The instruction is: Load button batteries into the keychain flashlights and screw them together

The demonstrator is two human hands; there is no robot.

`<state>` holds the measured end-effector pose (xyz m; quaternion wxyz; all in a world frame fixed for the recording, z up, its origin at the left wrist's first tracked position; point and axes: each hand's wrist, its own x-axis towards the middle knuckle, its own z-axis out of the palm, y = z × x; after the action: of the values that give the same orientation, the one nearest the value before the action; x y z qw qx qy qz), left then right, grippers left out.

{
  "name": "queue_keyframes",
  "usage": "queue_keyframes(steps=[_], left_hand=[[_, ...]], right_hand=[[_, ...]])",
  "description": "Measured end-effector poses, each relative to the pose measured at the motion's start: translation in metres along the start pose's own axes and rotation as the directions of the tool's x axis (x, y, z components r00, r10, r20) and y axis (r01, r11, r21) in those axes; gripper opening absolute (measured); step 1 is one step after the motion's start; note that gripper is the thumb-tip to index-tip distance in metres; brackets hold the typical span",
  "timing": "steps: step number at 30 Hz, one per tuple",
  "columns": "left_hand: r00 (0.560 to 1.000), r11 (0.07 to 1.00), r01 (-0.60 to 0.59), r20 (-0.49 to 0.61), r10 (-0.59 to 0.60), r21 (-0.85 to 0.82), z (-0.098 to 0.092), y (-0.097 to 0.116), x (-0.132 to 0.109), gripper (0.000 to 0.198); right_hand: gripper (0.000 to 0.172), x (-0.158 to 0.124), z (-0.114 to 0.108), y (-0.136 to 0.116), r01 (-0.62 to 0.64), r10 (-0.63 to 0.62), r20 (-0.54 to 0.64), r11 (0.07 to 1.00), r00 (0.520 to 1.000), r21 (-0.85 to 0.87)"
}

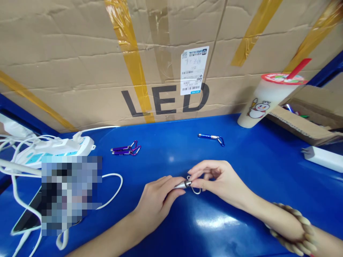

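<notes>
A small silver keychain flashlight (pixel 181 185) is held low over the blue tabletop in the middle of the head view. My left hand (pixel 155 198) is closed round its body, which the fingers partly cover. At the other end, my right hand (pixel 223 182) pinches the flashlight beside its silver carabiner clip (pixel 197 192). Beyond my hands lies a blue keychain flashlight (pixel 205 136) with a blue clip. Two purple keychain flashlights (pixel 120 152) with matching clips rest side by side farther left.
A big cardboard box (pixel 88 71) stands along the back. On the left are a white power strip (pixel 87 144) with cables and a tablet-like device (pixel 28 210) beside a blurred-out patch. A drink cup (pixel 258 103), an open carton (pixel 294 123) and a white charger (pixel 325 159) occupy the right.
</notes>
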<state>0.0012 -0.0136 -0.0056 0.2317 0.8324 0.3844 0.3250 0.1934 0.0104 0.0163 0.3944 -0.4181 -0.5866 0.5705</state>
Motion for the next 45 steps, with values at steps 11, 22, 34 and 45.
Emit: queue_keyframes(steps=[11,22,34,45], left_hand=[[0.996,0.993,-0.091,0.009,0.091,0.068,0.004,0.004,-0.006,0.023],[0.984,0.961,-0.176,0.021,0.176,0.215,0.003,0.005,-0.006,0.023],[0.982,0.98,-0.187,0.047,0.184,0.067,0.007,-0.004,-0.006,0.02],[0.975,0.949,0.192,0.162,-0.155,-0.248,0.004,0.002,-0.001,0.024]], right_hand=[[0.024,0.003,-0.002,0.009,-0.147,0.125,0.157,0.979,0.98,0.14],[0.029,0.0,-0.002,0.016,-0.071,0.069,0.151,0.997,0.986,0.006],[0.036,-0.001,0.0,0.016,0.026,-0.014,0.089,0.99,0.996,-0.136],[0.016,0.002,-0.02,0.016,0.766,-0.709,0.391,0.33,0.587,-0.551]])
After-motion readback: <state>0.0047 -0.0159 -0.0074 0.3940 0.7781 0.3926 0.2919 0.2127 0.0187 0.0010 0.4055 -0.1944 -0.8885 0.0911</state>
